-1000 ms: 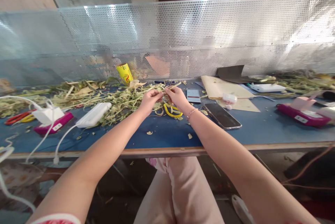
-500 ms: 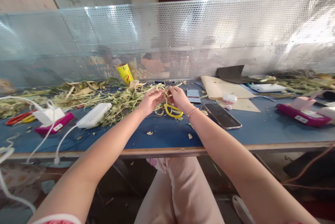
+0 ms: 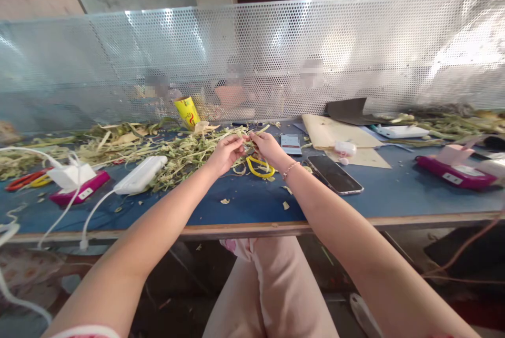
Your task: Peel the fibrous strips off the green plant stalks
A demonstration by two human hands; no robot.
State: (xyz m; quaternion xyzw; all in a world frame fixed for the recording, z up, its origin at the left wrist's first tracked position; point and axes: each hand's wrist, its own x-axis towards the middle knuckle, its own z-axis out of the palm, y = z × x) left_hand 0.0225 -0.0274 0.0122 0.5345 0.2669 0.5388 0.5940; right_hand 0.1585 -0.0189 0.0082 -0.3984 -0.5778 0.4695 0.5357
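Both hands are over the blue table, fingertips pinched and almost touching. My left hand (image 3: 228, 153) and my right hand (image 3: 268, 148) grip a thin, pale green plant stem (image 3: 258, 130), whose end shows above the fingers. Left of and behind my left hand spreads a heap of wilted, pale green plant stems and leaves (image 3: 183, 153). Just below the hands lies a yellow loop (image 3: 260, 167), like a scissors handle. A small light card or packet (image 3: 291, 145) is beyond my right wrist, and a dark-screened phone (image 3: 334, 174) lies right of it.
At left are a white power bank (image 3: 142, 175) with a cable, a magenta power strip (image 3: 81, 190) and red-and-yellow handles (image 3: 27, 179). A yellow can (image 3: 187, 112) leans near the perforated metal screen (image 3: 272, 53). Right are brown paper (image 3: 335, 132), a white earphone case (image 3: 345, 149) and another magenta strip (image 3: 453, 172).
My fingertips have shifted slightly and are pinched closer together; my left fingers are more curled. The view has moved very slightly. Objects on the table lie as before.
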